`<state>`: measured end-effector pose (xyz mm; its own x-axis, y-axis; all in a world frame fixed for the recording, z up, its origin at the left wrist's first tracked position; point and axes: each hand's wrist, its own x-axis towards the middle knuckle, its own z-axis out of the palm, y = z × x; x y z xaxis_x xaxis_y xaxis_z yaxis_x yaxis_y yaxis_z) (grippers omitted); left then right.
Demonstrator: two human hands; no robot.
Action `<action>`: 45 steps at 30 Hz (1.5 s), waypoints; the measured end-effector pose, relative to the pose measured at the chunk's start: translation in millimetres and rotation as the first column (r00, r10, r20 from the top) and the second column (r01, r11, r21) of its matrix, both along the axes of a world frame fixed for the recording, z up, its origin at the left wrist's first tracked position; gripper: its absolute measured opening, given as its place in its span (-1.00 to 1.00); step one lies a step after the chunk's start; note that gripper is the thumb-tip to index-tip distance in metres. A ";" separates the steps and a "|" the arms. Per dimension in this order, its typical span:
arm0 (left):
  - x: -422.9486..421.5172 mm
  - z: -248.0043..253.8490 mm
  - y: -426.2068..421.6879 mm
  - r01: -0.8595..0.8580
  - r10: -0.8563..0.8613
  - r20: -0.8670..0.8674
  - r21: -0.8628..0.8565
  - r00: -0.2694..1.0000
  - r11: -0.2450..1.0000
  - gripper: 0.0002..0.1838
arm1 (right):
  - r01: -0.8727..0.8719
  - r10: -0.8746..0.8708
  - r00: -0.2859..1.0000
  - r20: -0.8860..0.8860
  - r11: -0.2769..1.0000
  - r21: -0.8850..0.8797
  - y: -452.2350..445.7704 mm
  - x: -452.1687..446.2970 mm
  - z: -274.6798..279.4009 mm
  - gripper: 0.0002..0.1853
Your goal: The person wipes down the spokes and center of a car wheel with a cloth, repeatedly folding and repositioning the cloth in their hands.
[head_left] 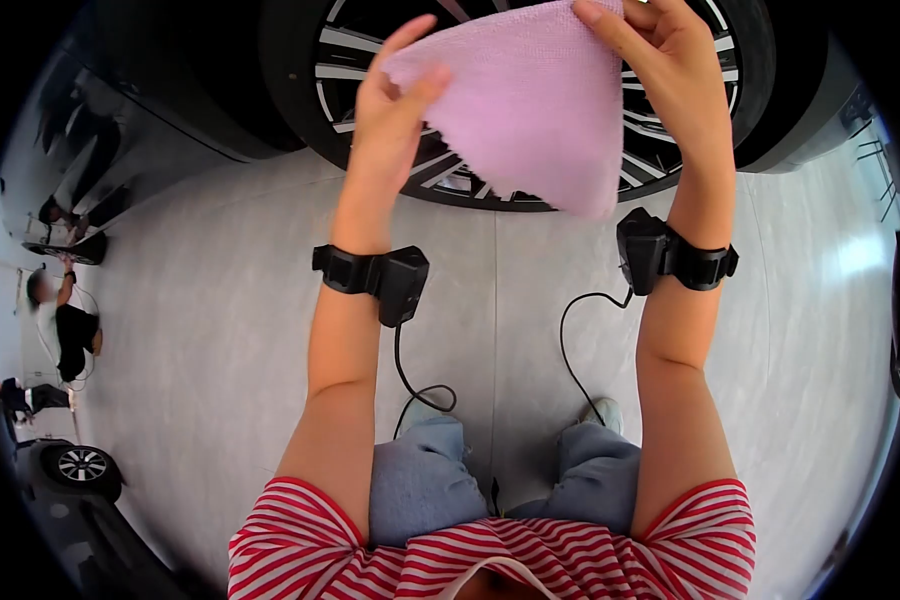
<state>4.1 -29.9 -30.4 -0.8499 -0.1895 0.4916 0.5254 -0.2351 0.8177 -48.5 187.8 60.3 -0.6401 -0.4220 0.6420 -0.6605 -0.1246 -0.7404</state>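
Note:
A pink cloth (530, 110) hangs spread between my two hands, in front of a car wheel (355, 70) with a black tyre and silver spokes. My left hand (400, 100) pinches the cloth's upper left corner between thumb and fingers. At the cloth's upper right corner, my right hand (660, 45) grips the edge with the thumb on top. The cloth covers the middle of the wheel, and its lower edge hangs down over the tyre's bottom.
Black devices are strapped to my left wrist (400, 285) and right wrist (645, 250), with cables hanging down. Grey floor (510, 300) lies below. At the far left a person (70, 325) crouches by a wheel; another car (80, 480) stands lower left.

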 end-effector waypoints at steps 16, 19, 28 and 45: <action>-9.0 -46.3 47.8 0.197 -0.136 0.337 -0.152 0.932 0.969 -0.49 | 0.014 -0.035 0.987 -0.155 0.991 -0.131 27.7 -2.1 5.5 -0.62; -4.9 -33.2 29.5 0.169 -0.071 0.279 -0.346 0.958 0.923 -0.64 | -0.031 0.022 0.992 -0.122 0.997 -0.072 44.1 0.6 1.6 -0.64; 29.4 40.3 10.3 -0.318 0.118 -0.351 -0.592 0.929 0.741 -0.93 | -0.141 0.080 0.976 0.201 0.940 0.310 60.0 -17.8 -7.7 -0.71; 34.1 40.3 0.9 -0.427 0.162 -0.483 -0.509 0.860 0.747 -0.89 | -0.536 0.365 0.774 0.517 0.813 0.229 9.1 -25.2 -65.1 -0.57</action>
